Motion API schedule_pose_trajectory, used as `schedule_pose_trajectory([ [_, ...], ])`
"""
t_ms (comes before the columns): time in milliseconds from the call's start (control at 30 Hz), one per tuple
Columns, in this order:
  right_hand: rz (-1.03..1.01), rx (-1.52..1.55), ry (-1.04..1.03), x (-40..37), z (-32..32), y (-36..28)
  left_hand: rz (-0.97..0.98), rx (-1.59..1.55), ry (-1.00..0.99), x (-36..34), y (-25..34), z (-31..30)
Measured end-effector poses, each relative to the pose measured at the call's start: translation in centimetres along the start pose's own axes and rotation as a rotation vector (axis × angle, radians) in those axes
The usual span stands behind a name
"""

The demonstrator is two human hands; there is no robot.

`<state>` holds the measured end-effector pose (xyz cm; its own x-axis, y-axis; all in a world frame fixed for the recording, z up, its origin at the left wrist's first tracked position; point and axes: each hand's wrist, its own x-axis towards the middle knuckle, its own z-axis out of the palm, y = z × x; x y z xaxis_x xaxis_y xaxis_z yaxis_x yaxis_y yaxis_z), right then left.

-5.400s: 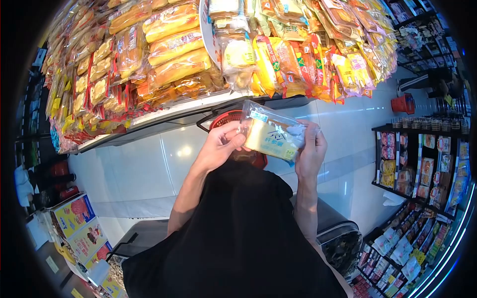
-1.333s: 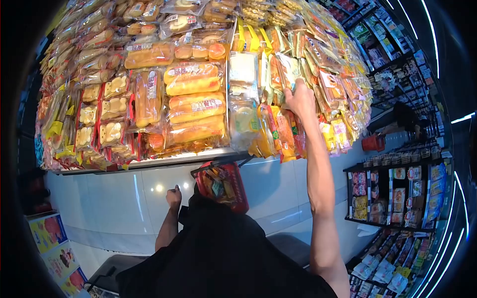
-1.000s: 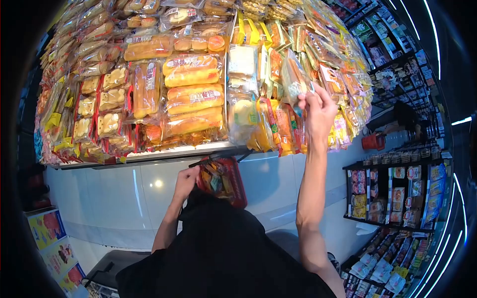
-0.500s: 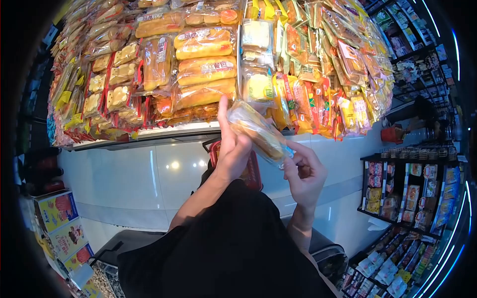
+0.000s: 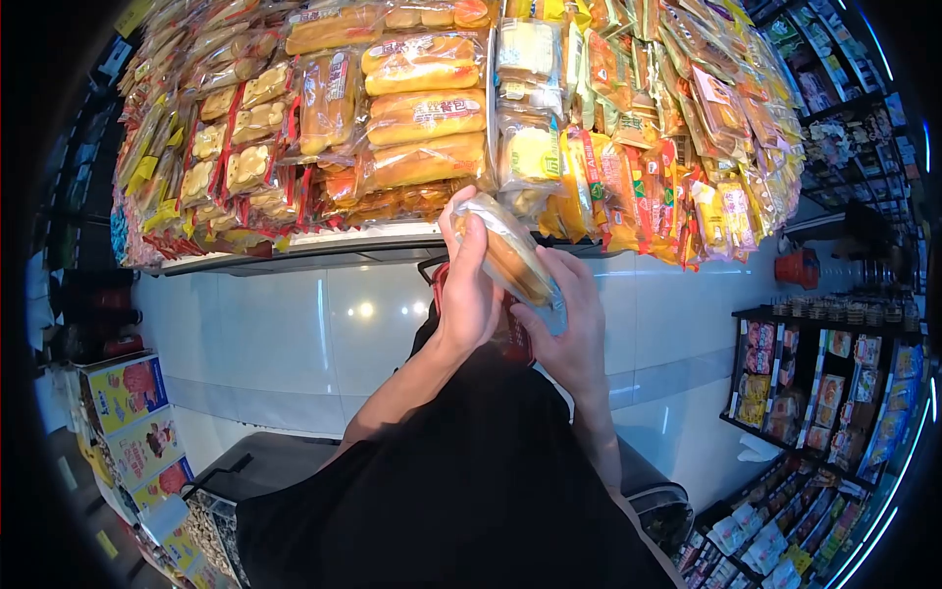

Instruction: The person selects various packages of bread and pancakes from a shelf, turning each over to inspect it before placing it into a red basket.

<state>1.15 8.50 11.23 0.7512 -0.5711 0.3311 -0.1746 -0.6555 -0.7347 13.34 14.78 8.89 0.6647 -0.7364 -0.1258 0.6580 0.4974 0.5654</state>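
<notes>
A person in a black top (image 5: pixel 461 481) is holding up a clear-wrapped bread (image 5: pixel 512 257) with both bare hands, just in front of a display (image 5: pixel 378 234) heaped with packaged baked goods. The left hand (image 5: pixel 466 294) is pinching the bread's upper end, its thumb lying across the wrapper and its fingers curling behind. The right hand (image 5: pixel 572 329) is steadying the lower end, fingers pressing along one side and thumb bending in from below. The bread is tilting between them, its lower end slanting toward the right hand. Long rolls (image 5: pixel 424 118) are filling the display beyond the left hand, with yellow and red packets (image 5: pixel 613 187) lying to their right. A red basket (image 5: pixel 518 342) is showing partly beneath the hands, over pale floor tiles (image 5: pixel 378 344). A stocked rack (image 5: pixel 829 393) is standing well apart at right.
</notes>
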Motion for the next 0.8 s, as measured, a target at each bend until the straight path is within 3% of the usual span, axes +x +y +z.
schedule_pose_trajectory([
  [333,0.035,0.054,0.045,-0.4,-0.1,0.7,-0.17,-0.088,-0.037,-0.4,1.2,0.3],
  [600,0.092,0.004,-0.141,-0.5,-1.1,0.8,-0.219,-0.087,0.012,-0.5,0.2,-0.1],
  [800,0.112,0.031,-0.142,-0.8,-0.9,1.0,-0.278,0.001,0.026,-1.0,0.6,0.8],
])
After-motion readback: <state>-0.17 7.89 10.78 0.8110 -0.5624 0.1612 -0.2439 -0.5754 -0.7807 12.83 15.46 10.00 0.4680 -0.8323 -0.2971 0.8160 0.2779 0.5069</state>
